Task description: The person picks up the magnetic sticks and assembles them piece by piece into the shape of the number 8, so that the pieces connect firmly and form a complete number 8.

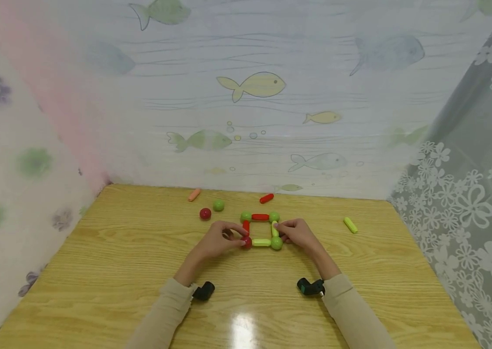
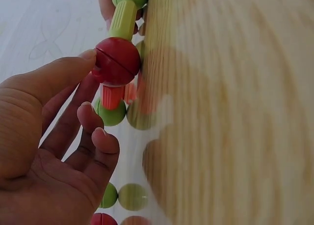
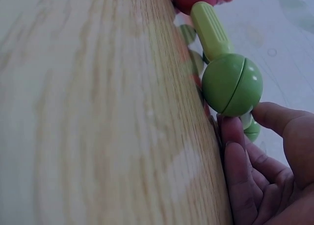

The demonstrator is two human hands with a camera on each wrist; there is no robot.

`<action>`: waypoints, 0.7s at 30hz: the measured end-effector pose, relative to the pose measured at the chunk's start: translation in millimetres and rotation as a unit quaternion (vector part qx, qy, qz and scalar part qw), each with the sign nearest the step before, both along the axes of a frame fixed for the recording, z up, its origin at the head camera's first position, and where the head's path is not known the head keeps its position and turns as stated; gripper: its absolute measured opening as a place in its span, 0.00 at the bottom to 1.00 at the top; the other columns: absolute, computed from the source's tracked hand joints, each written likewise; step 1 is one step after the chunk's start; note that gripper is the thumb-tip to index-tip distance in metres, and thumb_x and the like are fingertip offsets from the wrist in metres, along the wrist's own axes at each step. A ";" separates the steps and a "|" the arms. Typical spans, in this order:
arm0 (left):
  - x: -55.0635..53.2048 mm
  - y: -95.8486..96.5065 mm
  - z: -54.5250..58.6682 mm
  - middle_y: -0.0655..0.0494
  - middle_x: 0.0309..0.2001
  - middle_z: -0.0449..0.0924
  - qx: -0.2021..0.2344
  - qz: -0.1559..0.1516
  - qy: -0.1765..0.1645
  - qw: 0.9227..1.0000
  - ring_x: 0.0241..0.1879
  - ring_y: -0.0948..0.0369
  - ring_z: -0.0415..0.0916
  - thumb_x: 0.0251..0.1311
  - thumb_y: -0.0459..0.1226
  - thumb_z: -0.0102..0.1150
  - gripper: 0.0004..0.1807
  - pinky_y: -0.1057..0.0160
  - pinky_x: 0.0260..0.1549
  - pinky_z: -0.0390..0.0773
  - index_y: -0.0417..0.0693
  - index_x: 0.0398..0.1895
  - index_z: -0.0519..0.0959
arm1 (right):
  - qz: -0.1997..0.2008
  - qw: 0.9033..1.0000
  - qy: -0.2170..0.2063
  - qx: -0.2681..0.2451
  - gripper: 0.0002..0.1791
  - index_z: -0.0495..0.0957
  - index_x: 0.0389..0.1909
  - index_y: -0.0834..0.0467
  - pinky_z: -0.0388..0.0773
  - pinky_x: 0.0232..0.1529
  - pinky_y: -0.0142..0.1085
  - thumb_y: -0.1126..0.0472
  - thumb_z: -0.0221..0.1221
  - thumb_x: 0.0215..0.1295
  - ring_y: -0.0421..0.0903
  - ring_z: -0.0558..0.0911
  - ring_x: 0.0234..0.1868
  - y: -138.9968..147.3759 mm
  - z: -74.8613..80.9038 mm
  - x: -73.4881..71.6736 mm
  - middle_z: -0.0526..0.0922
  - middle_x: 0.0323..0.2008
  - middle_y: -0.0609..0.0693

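A square of toy building rods and balls lies on the table between the hands. Green balls form three corners, including the near right green ball (image 1: 276, 243), and a red ball (image 2: 117, 61) is the near left corner. Red rods make the far side (image 1: 260, 216) and left side; yellow-green rods make the near side (image 1: 261, 242) and right side (image 1: 274, 229). My left hand (image 1: 220, 239) pinches the red ball, thumb on its near face, index finger by the left red rod. With thumb and fingers, my right hand (image 1: 300, 236) pinches the right yellow-green rod beside the green ball.
Behind the square lies a loose red rod (image 1: 267, 198). To the far left are a green ball (image 1: 218, 205), a red ball (image 1: 205, 214) and an orange rod (image 1: 194, 195). A yellow-green rod (image 1: 350, 225) lies right. A fish-patterned curtain (image 1: 250, 160) borders the table's back edge.
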State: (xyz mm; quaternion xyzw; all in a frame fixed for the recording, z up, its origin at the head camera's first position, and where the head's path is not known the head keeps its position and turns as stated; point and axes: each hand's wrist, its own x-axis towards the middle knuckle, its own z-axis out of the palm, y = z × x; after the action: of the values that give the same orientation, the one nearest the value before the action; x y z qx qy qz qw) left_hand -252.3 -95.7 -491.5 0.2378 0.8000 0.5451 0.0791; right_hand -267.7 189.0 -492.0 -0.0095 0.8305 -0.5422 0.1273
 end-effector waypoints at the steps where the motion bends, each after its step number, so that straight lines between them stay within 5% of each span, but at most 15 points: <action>1: -0.6 -1.3 0.4 0.47 0.45 0.87 0.002 0.002 -0.002 1.000 0.31 0.61 0.74 0.61 0.32 0.71 0.09 0.67 0.32 0.75 0.42 0.43 0.88 | -0.001 1.000 -0.001 0.000 0.23 0.85 0.50 0.68 0.78 0.33 0.31 0.50 0.62 0.72 0.40 0.82 0.30 0.2 -0.4 0.0 0.86 0.35 0.51; 6: -7.1 -16.8 4.2 0.45 0.45 0.86 0.020 0.026 0.004 0.999 0.34 0.58 0.76 0.66 0.34 0.66 0.11 0.65 0.35 0.78 0.38 0.48 0.86 | -0.005 1.000 -0.004 -0.002 0.21 0.85 0.49 0.67 0.78 0.33 0.31 0.51 0.61 0.73 0.41 0.82 0.31 0.1 -1.9 0.2 0.86 0.35 0.51; 11: -20.5 -45.5 13.6 0.35 0.52 0.83 0.068 0.086 0.030 0.994 0.39 0.44 0.80 0.69 0.34 0.63 0.15 0.66 0.34 0.79 0.29 0.51 0.83 | -0.008 1.000 -0.004 0.001 0.22 0.85 0.50 0.67 0.79 0.34 0.31 0.51 0.61 0.72 0.41 0.83 0.32 -0.8 0.2 2.3 0.86 0.38 0.53; 14: -31.7 -62.6 16.3 0.31 0.61 0.76 0.084 0.144 0.031 0.986 0.42 0.46 0.79 0.71 0.35 0.61 0.16 0.67 0.35 0.78 0.28 0.52 0.82 | -0.009 1.000 -0.005 0.002 0.22 0.84 0.50 0.67 0.79 0.34 0.32 0.51 0.61 0.72 0.41 0.83 0.32 -0.5 0.8 3.0 0.86 0.38 0.53; 17: -45.0 -75.5 13.4 0.32 0.62 0.76 0.091 0.210 0.028 0.973 0.42 0.60 0.77 0.71 0.35 0.61 0.17 0.70 0.39 0.77 0.28 0.53 0.81 | -0.010 1.000 -0.007 -0.002 0.22 0.85 0.50 0.67 0.79 0.34 0.32 0.51 0.62 0.72 0.42 0.83 0.32 -0.6 1.3 3.2 0.86 0.37 0.52; 21: -60.4 -86.9 6.6 0.35 0.52 0.80 0.077 0.278 0.003 0.958 0.41 0.64 0.74 0.72 0.35 0.59 0.17 0.73 0.39 0.74 0.31 0.57 0.80 | -0.011 1.000 -0.008 -0.005 0.22 0.85 0.50 0.66 0.79 0.34 0.31 0.50 0.63 0.71 0.41 0.83 0.31 -0.5 1.1 3.1 0.86 0.37 0.51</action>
State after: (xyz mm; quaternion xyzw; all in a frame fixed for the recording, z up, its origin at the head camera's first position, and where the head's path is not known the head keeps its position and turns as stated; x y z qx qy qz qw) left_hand -312.8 -182.6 -484.9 0.0135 0.7904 0.6048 -0.0964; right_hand -264.6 188.4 -490.8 0.0037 0.8267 -0.5479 0.1280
